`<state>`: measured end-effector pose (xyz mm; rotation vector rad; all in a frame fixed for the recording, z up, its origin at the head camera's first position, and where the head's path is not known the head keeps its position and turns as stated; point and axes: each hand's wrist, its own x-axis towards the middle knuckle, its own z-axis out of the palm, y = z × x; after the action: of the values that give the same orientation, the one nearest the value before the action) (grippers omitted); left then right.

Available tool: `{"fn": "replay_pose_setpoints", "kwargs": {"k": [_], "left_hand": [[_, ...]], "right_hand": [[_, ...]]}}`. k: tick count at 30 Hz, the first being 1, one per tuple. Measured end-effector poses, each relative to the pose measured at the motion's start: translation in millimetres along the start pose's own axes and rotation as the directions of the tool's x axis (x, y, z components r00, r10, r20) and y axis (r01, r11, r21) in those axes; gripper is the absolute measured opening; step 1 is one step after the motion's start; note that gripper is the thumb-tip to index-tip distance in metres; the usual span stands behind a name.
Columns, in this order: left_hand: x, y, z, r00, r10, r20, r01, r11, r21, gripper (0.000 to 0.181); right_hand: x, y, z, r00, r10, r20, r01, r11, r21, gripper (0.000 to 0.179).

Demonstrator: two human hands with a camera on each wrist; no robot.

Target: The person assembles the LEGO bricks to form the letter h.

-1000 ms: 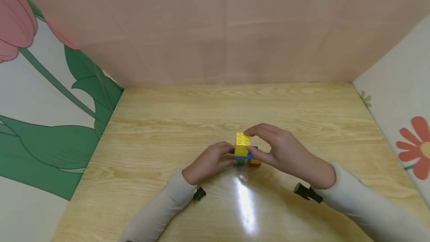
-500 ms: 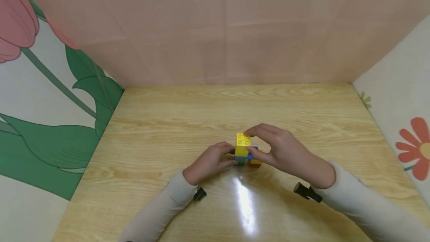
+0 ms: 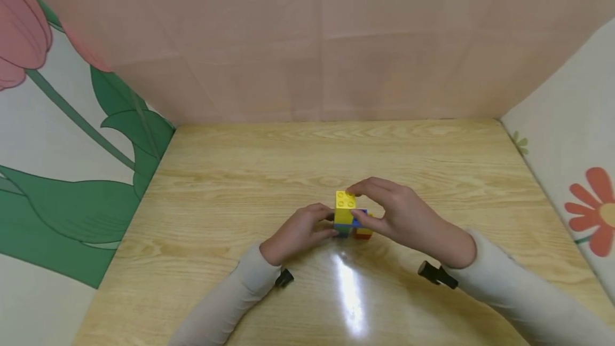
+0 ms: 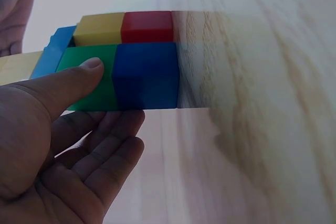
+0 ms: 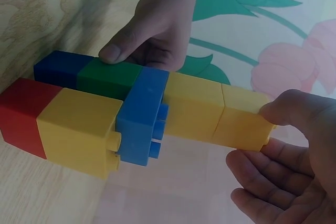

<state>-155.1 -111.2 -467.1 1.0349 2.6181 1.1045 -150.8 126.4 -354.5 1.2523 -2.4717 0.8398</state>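
Observation:
A tower of toy building bricks stands on the table. It runs from a dark blue brick (image 4: 147, 77) at the bottom through a green brick (image 4: 100, 93) and a long blue brick (image 5: 142, 119) to two yellow bricks, one above the other. My right hand (image 3: 403, 212) pinches the top yellow brick (image 5: 244, 121) between thumb and fingers. Lower down, my left hand (image 3: 298, 231) grips the green brick, thumb on one face and fingers at the other side. Close beside the tower, a yellow brick (image 5: 79, 127) sits on a red brick (image 5: 26, 114); the long blue brick reaches toward them.
The wooden table (image 3: 240, 175) ends at a pink wall covering (image 3: 317, 68) behind. Flower-painted panels stand left and right. A small dark camera (image 3: 284, 277) is at the left wrist, and another dark camera (image 3: 437, 274) at the right.

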Motion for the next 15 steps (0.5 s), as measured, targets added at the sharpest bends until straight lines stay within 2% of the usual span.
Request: {"fn": "replay_pose_setpoints", "kwargs": {"k": [15], "left_hand": [[0.2,-0.7,-0.3,1.0,0.015,-0.011,-0.015,1.0,0.008,0.036]], "right_hand": [[-1.7,0.8,3.2,1.0,-0.004,-0.017,0.004,1.0,0.009,0.032]]}}
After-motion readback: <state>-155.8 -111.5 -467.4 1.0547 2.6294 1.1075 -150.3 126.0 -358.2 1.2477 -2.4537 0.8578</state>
